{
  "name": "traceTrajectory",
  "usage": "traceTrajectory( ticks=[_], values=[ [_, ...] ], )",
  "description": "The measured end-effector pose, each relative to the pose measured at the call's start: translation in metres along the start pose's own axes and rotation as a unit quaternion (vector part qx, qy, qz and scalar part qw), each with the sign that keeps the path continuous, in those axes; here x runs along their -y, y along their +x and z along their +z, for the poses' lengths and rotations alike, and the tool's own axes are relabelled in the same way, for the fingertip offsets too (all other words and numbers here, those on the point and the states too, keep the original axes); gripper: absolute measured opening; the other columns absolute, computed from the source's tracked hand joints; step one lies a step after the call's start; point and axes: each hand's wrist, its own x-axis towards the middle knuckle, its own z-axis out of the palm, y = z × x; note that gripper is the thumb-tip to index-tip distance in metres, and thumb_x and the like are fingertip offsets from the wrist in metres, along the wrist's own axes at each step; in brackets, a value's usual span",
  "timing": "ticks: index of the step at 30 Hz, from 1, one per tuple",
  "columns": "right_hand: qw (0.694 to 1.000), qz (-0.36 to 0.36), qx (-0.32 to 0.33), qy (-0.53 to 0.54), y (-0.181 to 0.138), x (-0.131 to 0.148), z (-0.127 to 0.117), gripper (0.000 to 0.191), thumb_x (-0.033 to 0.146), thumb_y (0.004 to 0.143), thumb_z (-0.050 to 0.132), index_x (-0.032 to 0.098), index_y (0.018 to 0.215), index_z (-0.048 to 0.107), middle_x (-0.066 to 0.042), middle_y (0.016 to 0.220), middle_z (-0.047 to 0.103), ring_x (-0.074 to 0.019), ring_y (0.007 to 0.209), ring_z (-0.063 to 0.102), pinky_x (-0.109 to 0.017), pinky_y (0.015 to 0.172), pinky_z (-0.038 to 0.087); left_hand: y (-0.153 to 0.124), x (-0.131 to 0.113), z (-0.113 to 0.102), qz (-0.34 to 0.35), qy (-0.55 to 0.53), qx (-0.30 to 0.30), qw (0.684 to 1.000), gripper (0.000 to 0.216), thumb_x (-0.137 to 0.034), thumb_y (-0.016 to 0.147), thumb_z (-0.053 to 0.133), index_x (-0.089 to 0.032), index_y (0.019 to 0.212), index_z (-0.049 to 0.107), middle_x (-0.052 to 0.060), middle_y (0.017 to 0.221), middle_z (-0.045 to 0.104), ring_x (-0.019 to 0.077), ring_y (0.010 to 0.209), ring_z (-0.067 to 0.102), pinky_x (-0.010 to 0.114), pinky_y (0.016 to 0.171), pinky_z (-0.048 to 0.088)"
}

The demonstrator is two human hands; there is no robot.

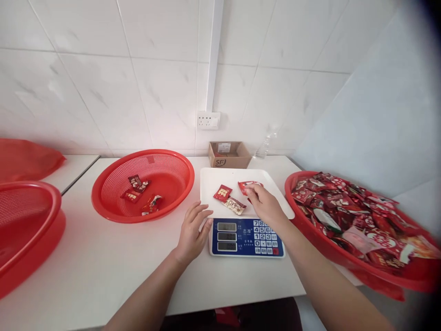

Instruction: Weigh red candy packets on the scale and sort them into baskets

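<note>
A digital scale (246, 236) with a white pan (213, 177) and a blue keypad panel stands in front of me. On the pan lie a red wrapped candy packet (223, 193) and a cream-and-red one (235, 206), touching each other. My right hand (263, 200) is over the pan's right part, thumb and fingers pinched on a red candy packet (248, 185). By the scale's left front corner hovers my left hand (195, 230), fingers apart and nothing in them. The scale's displays are too dim to read.
At left, a red mesh basket (99, 188) holds several packets. A fuller red basket (291, 184), heaped with packets, is at right. Another red basket (55, 195) stands far left. Behind the scale are a cardboard box (234, 162) and clear plastic (265, 146) against the wall.
</note>
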Motion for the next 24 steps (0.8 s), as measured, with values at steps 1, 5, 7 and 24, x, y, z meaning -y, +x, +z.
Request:
traceTrajectory(
  ticks=[1,5,7,24],
  values=[
    [1.0,-0.016,-0.011,-0.023,0.0,0.0,0.004,0.038,0.041,0.089,0.031,0.019,0.105,0.058,-0.009,0.109,0.063,-0.0214,0.101,0.056,-0.037,0.089,0.042,0.0,0.0,0.0,-0.002,-0.001,0.0,1.0,0.017,-0.021,0.088,0.048,-0.021,0.103,0.057,0.009,0.111,0.06,0.023,0.118,0.047,0.044,0.095,0.044],
    [0.986,-0.032,-0.021,-0.159,0.001,0.0,0.014,0.052,0.05,0.088,0.031,0.021,0.128,0.048,-0.011,0.139,0.04,-0.0296,0.131,0.028,-0.051,0.102,0.026,0.001,0.0,-0.001,-0.007,-0.001,0.001,1.0,0.017,-0.022,0.089,0.048,-0.021,0.103,0.058,0.009,0.111,0.06,0.0229,0.119,0.046,0.044,0.095,0.043],
    [0.979,-0.003,0.042,-0.2,0.003,0.0,0.018,0.059,0.058,0.086,0.031,0.026,0.135,0.04,-0.01,0.147,0.028,-0.0337,0.136,0.014,-0.059,0.102,0.02,0.001,0.001,-0.001,-0.007,-0.001,0.001,1.0,0.018,-0.022,0.089,0.048,-0.02,0.103,0.058,0.009,0.111,0.06,0.0228,0.119,0.046,0.044,0.096,0.043],
    [0.97,-0.141,0.153,-0.123,0.027,0.016,0.035,0.053,0.065,0.083,0.032,0.034,0.118,0.057,-0.005,0.142,0.038,-0.0325,0.136,0.016,-0.064,0.102,0.004,0.0,0.002,-0.001,-0.007,0.003,-0.005,1.0,0.02,-0.022,0.088,0.048,-0.02,0.106,0.058,0.008,0.11,0.061,0.0226,0.118,0.048,0.044,0.095,0.044]
  ],
)
